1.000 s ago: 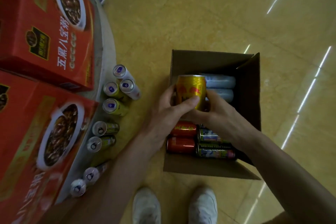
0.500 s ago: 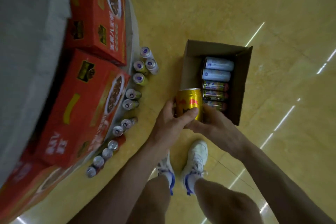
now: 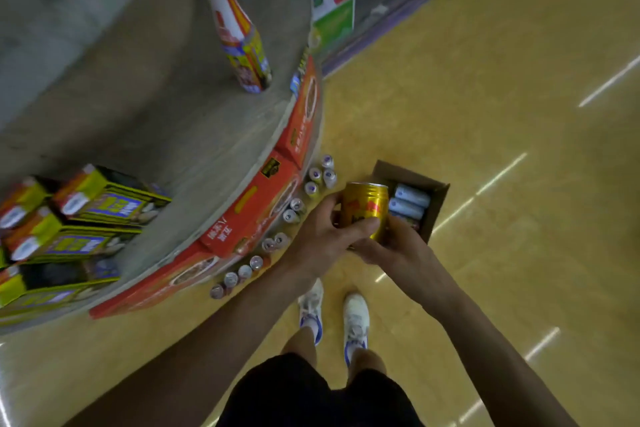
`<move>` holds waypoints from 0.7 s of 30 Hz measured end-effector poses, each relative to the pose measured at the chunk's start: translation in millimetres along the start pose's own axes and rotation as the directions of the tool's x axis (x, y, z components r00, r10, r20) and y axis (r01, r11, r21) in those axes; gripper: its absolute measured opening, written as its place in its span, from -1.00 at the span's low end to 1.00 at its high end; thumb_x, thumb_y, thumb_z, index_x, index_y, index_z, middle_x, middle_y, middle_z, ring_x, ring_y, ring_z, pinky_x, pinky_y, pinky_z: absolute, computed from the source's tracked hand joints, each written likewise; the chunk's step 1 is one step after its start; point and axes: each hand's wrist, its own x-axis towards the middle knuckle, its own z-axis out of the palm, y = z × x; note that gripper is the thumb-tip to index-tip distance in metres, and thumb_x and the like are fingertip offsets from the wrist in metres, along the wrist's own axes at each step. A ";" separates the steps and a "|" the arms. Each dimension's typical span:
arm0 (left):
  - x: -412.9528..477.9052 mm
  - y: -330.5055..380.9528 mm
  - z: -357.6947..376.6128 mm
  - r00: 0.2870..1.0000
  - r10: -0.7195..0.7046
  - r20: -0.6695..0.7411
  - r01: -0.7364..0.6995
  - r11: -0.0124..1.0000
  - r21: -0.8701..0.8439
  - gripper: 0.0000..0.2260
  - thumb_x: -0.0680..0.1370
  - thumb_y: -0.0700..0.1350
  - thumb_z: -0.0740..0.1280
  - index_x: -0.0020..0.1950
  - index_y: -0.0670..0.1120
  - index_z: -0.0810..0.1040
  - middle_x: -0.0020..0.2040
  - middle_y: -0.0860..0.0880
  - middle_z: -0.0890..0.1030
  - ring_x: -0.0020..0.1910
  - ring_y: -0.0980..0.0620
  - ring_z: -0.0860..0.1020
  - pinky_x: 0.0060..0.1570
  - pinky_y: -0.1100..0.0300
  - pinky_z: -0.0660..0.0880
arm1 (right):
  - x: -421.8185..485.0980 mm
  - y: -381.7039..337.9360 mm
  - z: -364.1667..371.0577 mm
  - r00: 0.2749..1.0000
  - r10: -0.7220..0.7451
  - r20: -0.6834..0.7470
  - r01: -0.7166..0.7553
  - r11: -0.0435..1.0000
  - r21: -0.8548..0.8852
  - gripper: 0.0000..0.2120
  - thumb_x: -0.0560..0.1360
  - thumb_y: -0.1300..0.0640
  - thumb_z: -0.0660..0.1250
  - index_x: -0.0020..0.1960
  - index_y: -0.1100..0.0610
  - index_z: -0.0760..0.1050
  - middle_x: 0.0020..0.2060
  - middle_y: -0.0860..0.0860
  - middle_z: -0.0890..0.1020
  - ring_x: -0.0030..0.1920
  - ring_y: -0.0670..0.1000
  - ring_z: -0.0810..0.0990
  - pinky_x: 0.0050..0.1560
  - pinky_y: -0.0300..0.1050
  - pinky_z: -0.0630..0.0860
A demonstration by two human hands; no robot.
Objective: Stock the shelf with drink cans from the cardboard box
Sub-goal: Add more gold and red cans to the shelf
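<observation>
A gold drink can (image 3: 364,208) with red print stands upright between both my hands, well above the floor. My left hand (image 3: 323,236) wraps its left side with the thumb across the front. My right hand (image 3: 391,246) cups it from below and the right. Behind the can, the open cardboard box (image 3: 438,204) sits on the floor with white-blue cans (image 3: 410,201) lying inside; my hands hide the rest of its contents. The grey shelf (image 3: 180,121) curves along the left, level with my hands or higher.
A tall bottle (image 3: 239,35) with a yellow cap stands on the shelf. Yellow-black cartons (image 3: 93,215) lie at its left end. Red boxes (image 3: 256,204) sit below the shelf edge, with a row of several cans (image 3: 294,208) on the floor. My shoes (image 3: 334,315) stand on the yellow floor.
I have stood up: the view rose and tilted, the box and floor cans shrank below, and the shelf top came into sight. Both hands kept the gold can and lifted it.
</observation>
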 end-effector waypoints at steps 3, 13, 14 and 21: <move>-37.4 19.9 -2.6 0.997 0.052 -0.058 -0.054 0.998 -0.041 -0.51 0.41 0.16 0.54 0.31 0.18 0.55 0.17 -0.01 0.68 0.19 -0.01 0.64 0.24 -0.16 0.56 | -23.8 -31.9 -1.1 0.997 -0.064 0.035 0.066 0.996 -0.063 -0.62 0.47 -0.28 0.40 0.15 -0.08 0.51 -0.09 -0.04 0.69 -0.09 -0.05 0.67 -0.02 0.01 0.62; -149.1 44.8 -48.0 0.902 0.163 -0.399 -0.232 0.964 -0.131 -0.65 0.50 -0.03 0.53 0.26 0.12 0.58 0.05 0.04 0.71 0.00 0.07 0.68 -0.22 0.30 0.55 | -64.2 -112.3 49.0 0.908 -0.286 0.306 0.346 0.924 -0.163 -0.85 0.54 0.00 0.43 0.05 -0.08 0.49 -0.27 -0.27 0.65 -0.23 -0.34 0.60 -0.27 -0.46 0.42; -159.4 46.3 -54.8 0.887 0.170 -0.429 -0.251 0.958 -0.140 -0.64 0.50 -0.05 0.52 0.27 0.10 0.57 0.04 0.04 0.71 -0.04 0.06 0.68 -0.25 0.28 0.56 | -67.6 -121.2 57.8 0.894 -0.306 0.328 0.375 0.911 -0.170 -0.86 0.55 0.02 0.43 0.04 -0.09 0.49 -0.25 -0.27 0.66 -0.21 -0.35 0.61 -0.25 -0.47 0.43; -223.2 45.6 -113.2 0.764 0.246 -0.597 -0.384 0.916 -0.115 -0.50 0.42 0.03 0.58 0.33 0.06 0.55 0.05 -0.02 0.71 0.02 0.06 0.69 -0.07 0.15 0.63 | -91.1 -173.7 128.5 0.792 -0.409 0.453 0.528 0.831 -0.173 -0.75 0.53 -0.05 0.43 0.18 -0.03 0.55 -0.04 -0.15 0.71 -0.01 -0.18 0.68 -0.08 -0.25 0.56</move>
